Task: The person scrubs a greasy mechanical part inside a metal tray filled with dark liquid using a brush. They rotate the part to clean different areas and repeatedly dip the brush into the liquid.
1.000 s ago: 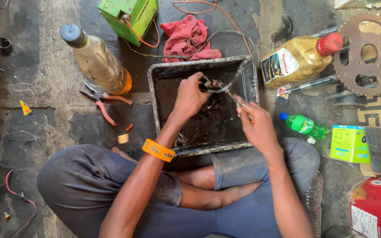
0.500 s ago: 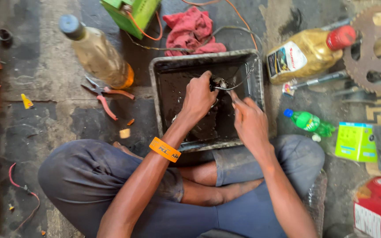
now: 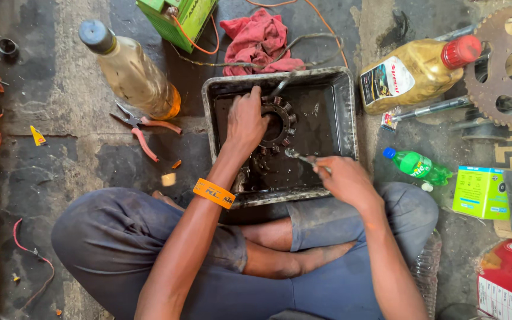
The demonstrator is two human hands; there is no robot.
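Note:
I sit cross-legged on the floor over a dirty metal tray [image 3: 345,112] holding dark liquid. My left hand [image 3: 245,121], with an orange wristband on its forearm, grips a round toothed metal part [image 3: 280,124] inside the tray. My right hand [image 3: 342,178] is over the tray's near right edge, closed on a thin metal tool [image 3: 299,156] whose tip points left toward the part.
A large glass bottle [image 3: 130,70] and red-handled pliers [image 3: 144,130] lie left of the tray. Behind it are a red rag [image 3: 259,37] and a green box [image 3: 179,18]. An oil bottle [image 3: 416,71], a sprocket [image 3: 505,65], a small green bottle [image 3: 419,166] and cartons sit right.
My left hand has settled lower on the toothed part in the tray. My right hand has drawn back toward me with the thin tool.

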